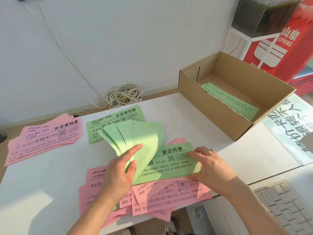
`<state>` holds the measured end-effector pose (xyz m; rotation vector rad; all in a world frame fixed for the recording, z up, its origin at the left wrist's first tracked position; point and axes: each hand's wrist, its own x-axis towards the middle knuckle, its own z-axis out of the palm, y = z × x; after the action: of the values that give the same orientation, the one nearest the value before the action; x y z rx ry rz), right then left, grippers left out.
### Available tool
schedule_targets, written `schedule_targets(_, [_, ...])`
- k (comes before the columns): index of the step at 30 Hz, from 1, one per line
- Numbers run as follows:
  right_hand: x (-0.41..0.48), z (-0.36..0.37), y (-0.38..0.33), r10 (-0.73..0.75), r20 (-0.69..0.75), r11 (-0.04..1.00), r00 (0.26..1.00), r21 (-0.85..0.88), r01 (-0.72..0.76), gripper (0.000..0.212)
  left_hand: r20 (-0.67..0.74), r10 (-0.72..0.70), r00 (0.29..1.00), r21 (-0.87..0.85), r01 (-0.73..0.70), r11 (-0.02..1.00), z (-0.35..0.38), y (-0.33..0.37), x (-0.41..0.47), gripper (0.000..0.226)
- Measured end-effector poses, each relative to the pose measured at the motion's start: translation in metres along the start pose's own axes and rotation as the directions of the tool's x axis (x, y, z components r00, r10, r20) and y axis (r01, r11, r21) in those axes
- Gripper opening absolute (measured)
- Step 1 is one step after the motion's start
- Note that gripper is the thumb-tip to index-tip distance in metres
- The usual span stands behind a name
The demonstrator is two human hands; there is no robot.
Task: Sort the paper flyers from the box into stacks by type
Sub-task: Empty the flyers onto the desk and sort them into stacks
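Observation:
My left hand (121,172) grips a fanned bunch of green flyers (135,138), lifted with their blank backs up. My right hand (207,164) pinches the right edge of a green flyer (174,164) that lies face up on a loose heap of pink flyers (162,199) at the table's front. A sorted pink stack (45,139) sits at the left. Behind the fan lies a green flyer stack (118,121). The cardboard box (218,106) at the right holds green flyers (232,100).
The white table (39,184) ends near my arms. A coil of white cable (123,95) lies by the wall. A red cooler (284,43) stands at the far right, with a printed sheet (288,122) beside the box and a keyboard (288,206) below.

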<state>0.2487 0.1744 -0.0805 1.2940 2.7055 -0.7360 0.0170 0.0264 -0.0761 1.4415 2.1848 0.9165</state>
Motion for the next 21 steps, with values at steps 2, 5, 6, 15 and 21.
schedule_targets(2, [0.000,-0.001,0.001,-0.001,-0.004,1.000,1.000,0.015,0.001,0.064,0.016,0.007,1.000,-0.005,-0.006,1.000,0.000,0.000,0.000,0.054])
schedule_targets(5, [-0.001,-0.004,0.003,0.018,0.029,0.999,0.999,0.036,-0.019,0.055,0.026,-0.019,0.999,-0.042,0.021,0.999,0.001,0.000,0.001,0.054])
schedule_targets(6, [-0.002,-0.004,0.004,0.024,0.038,0.999,0.999,0.025,-0.025,0.052,0.036,-0.042,0.998,-0.041,0.043,0.998,0.002,-0.002,0.001,0.057])
schedule_targets(15, [0.004,-0.016,-0.015,0.329,0.128,0.438,0.936,0.857,-0.272,0.051,0.095,-0.085,0.992,-0.067,0.092,0.994,0.006,-0.020,0.002,0.061])
schedule_targets(21, [0.004,-0.018,-0.010,0.348,0.169,0.428,0.922,0.846,-0.317,0.036,0.120,-0.097,0.988,-0.024,0.101,0.995,0.003,-0.016,0.000,0.061])
